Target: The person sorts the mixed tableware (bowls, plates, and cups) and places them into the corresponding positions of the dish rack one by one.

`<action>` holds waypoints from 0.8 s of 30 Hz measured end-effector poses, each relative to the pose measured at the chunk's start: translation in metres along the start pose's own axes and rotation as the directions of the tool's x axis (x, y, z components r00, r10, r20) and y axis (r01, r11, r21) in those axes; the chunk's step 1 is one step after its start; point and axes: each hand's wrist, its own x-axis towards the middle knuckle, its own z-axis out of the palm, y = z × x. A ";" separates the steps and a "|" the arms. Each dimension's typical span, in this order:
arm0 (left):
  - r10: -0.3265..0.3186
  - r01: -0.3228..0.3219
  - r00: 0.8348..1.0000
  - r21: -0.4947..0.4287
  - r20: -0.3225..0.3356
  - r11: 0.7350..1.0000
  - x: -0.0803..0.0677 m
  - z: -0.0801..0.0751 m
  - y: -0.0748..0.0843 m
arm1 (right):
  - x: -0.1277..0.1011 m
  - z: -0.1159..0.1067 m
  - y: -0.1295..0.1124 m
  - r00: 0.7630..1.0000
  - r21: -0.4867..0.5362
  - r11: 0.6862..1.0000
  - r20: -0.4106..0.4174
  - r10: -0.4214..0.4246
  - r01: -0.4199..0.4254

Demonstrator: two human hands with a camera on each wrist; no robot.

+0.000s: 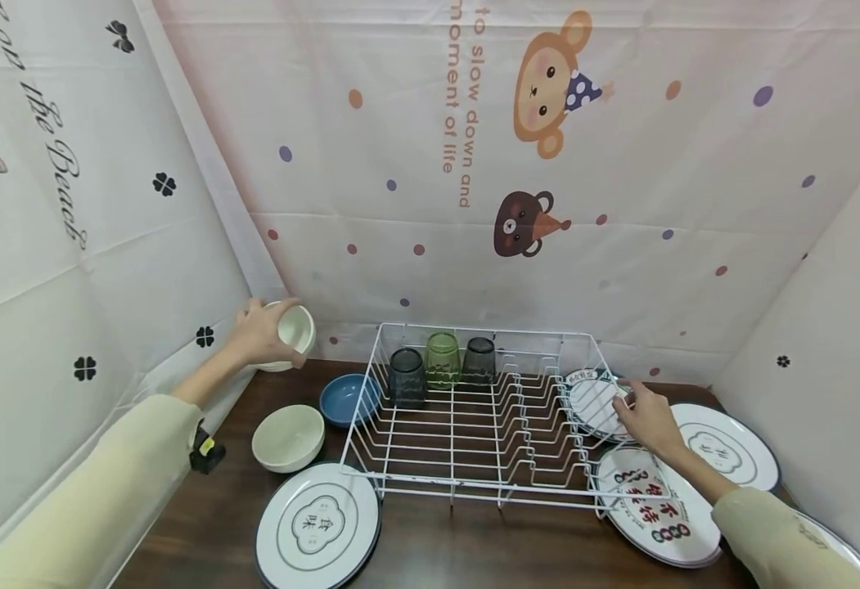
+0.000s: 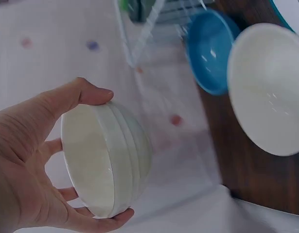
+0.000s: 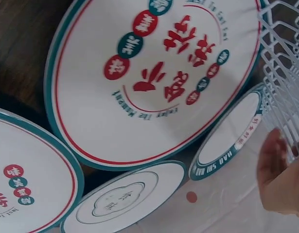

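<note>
My left hand [image 1: 262, 331] holds a white bowl [image 1: 297, 330] above the table's back left corner. In the left wrist view the thumb lies on one side of the white bowl [image 2: 121, 155] and fingers on the other; layered ridges run round its outside. My right hand [image 1: 649, 419] grips the right top edge of a white wire dish rack [image 1: 484, 492], its fingertips at the wire. In the right wrist view this right hand [image 3: 280, 179] is partly cut off beside the rack's wires [image 3: 283, 58]. Three glasses, one green [image 1: 443, 360] and two dark, stand upside down inside the rack.
Left of the rack are a blue bowl [image 1: 344, 399], a larger cream bowl [image 1: 288, 439] and stacked white plates [image 1: 317, 523]. On the right lie a red-lettered plate [image 1: 658, 507], a small patterned plate [image 1: 593, 402] and another white plate [image 1: 727, 446]. Printed cloth [image 1: 415, 270] hangs behind.
</note>
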 end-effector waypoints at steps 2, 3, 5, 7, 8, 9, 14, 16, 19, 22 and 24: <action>0.055 -0.055 0.998 0.003 -0.014 0.998 -0.005 -0.006 0.017 | 0.003 -0.003 -0.001 0.999 -0.016 1.000 -0.031 -0.023 0.023; 0.079 -0.079 0.997 -0.004 -0.019 0.997 -0.008 -0.008 0.026 | 0.004 -0.005 -0.002 0.998 -0.020 0.999 -0.049 -0.039 0.038; 0.120 -0.120 0.993 -0.023 -0.022 0.992 -0.013 -0.012 0.044 | 0.008 -0.008 -0.007 0.994 -0.011 0.997 -0.082 -0.073 0.073; 0.163 -0.164 0.986 -0.060 -0.019 0.985 -0.018 -0.016 0.062 | 0.011 -0.012 -0.015 0.988 0.015 0.993 -0.104 -0.114 0.116; 0.185 -0.186 0.983 -0.083 -0.017 0.979 -0.021 -0.017 0.070 | 0.012 -0.013 -0.020 0.986 0.035 0.990 -0.102 -0.135 0.140; 0.210 -0.210 0.978 -0.111 -0.017 0.971 -0.023 -0.017 0.078 | 0.012 -0.015 -0.028 0.983 0.055 0.985 -0.096 -0.156 0.161; 0.306 -0.300 0.952 -0.273 -0.022 0.914 -0.032 -0.008 0.114 | 0.005 -0.024 -0.083 0.987 0.204 0.971 0.067 -0.144 0.127; 0.320 -0.309 0.947 -0.332 -0.022 0.891 -0.034 -0.001 0.126 | 0.002 -0.024 -0.107 0.981 0.279 0.959 0.166 -0.105 0.056; 0.308 -0.284 0.951 -0.419 -0.009 0.863 -0.032 0.008 0.141 | 0.002 -0.022 -0.135 0.944 0.433 0.899 0.316 -0.091 -0.058; 0.282 -0.222 0.959 -0.527 0.034 0.821 -0.027 0.018 0.154 | 0.005 -0.017 -0.153 0.876 0.655 0.726 0.455 -0.160 -0.208; 0.271 -0.176 0.960 -0.593 0.074 0.786 -0.023 0.025 0.163 | 0.007 -0.012 -0.164 0.821 0.754 0.568 0.525 -0.223 -0.329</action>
